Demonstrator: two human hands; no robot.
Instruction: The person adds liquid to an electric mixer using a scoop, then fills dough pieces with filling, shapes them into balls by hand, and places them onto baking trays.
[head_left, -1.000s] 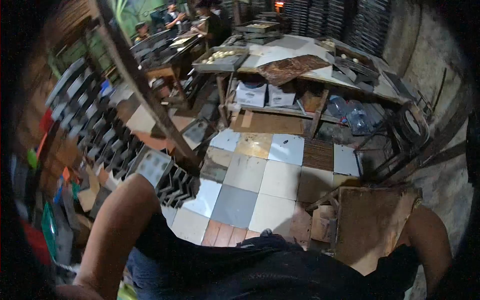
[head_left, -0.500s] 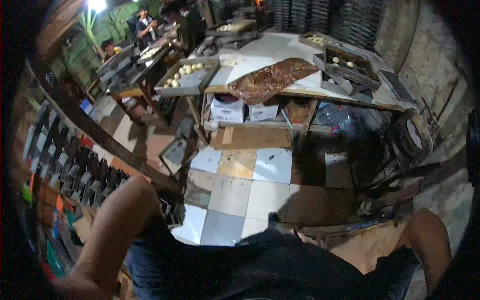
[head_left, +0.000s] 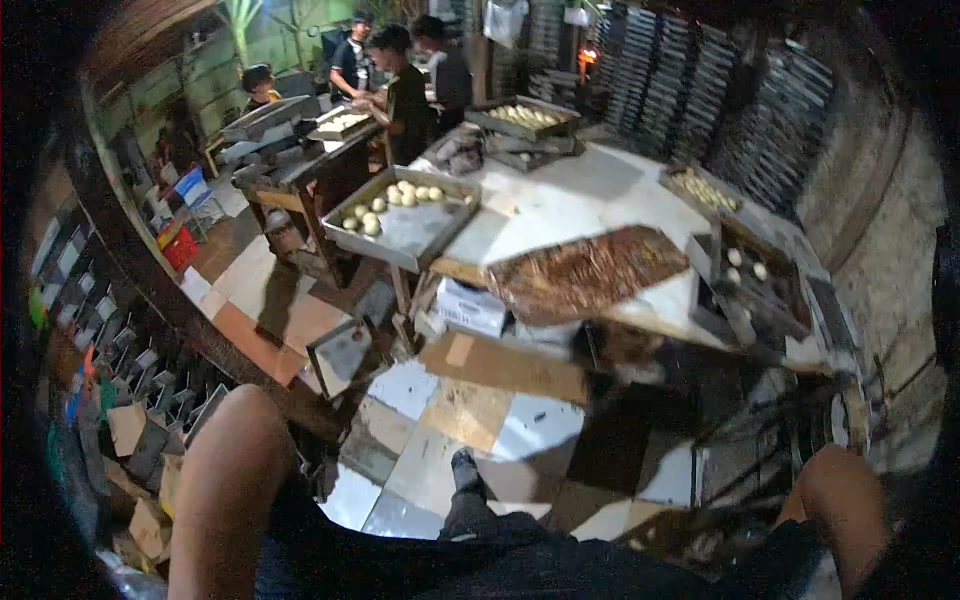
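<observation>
Neither of my hands shows. At the lower left only my bent left arm is in view, and at the lower right my bent right arm. Ahead stands a worktable with a pale top. Across its front edge lies a crumpled brown sheet. A metal tray with several pale dough balls rests at the table's left corner. At the right end, a dark tray holds a few dough balls.
Another tray of dough is at the back, near tall stacks of trays. Several people stand around a far-left table. Flattened cardboard lies on the tiled floor below the worktable. Racked metal pieces line the left side.
My view has shifted, so the worktable now appears nearer and lower. My shoe shows farther forward on the tiles. The people at the back have come more fully into view.
</observation>
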